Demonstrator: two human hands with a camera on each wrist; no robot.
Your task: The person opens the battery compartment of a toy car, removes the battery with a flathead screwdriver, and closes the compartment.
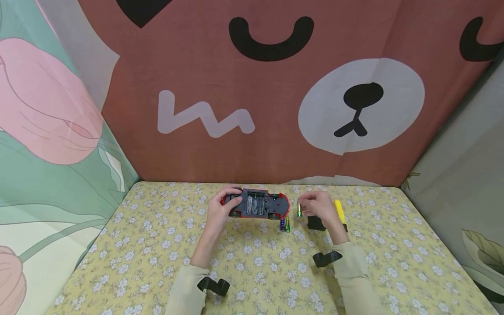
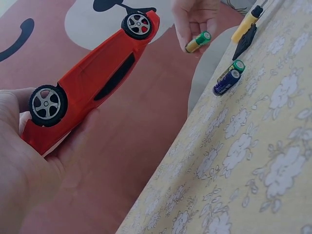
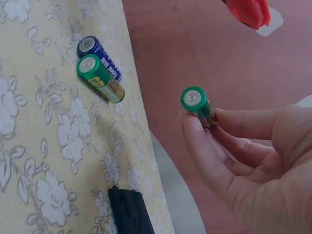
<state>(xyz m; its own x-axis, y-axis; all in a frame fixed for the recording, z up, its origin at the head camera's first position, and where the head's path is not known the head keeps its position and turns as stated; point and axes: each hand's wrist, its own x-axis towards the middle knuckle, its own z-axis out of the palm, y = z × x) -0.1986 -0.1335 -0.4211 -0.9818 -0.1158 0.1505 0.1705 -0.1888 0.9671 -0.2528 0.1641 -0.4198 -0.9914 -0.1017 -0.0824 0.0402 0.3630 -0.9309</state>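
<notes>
My left hand (image 1: 221, 208) grips a red toy car (image 1: 275, 204) by one end, its dark underside facing me. The battery compartment (image 1: 256, 203) in that underside lies uncovered; whether anything sits inside is hard to make out. In the left wrist view the car's side (image 2: 90, 73) and two wheels show. Between thumb and fingers, my right hand (image 1: 320, 205) pinches a green battery (image 3: 200, 105), held above the table to the right of the car. On the cloth below the car lie a blue battery (image 3: 100, 56) and another green battery (image 3: 101, 79), side by side.
A black cover piece (image 1: 316, 223) lies on the table under my right hand. Beside it is a screwdriver with a yellow handle (image 1: 339, 211). The flowered yellow tablecloth (image 1: 256, 271) spreads toward me, and a printed curtain (image 1: 275, 153) hangs behind the table.
</notes>
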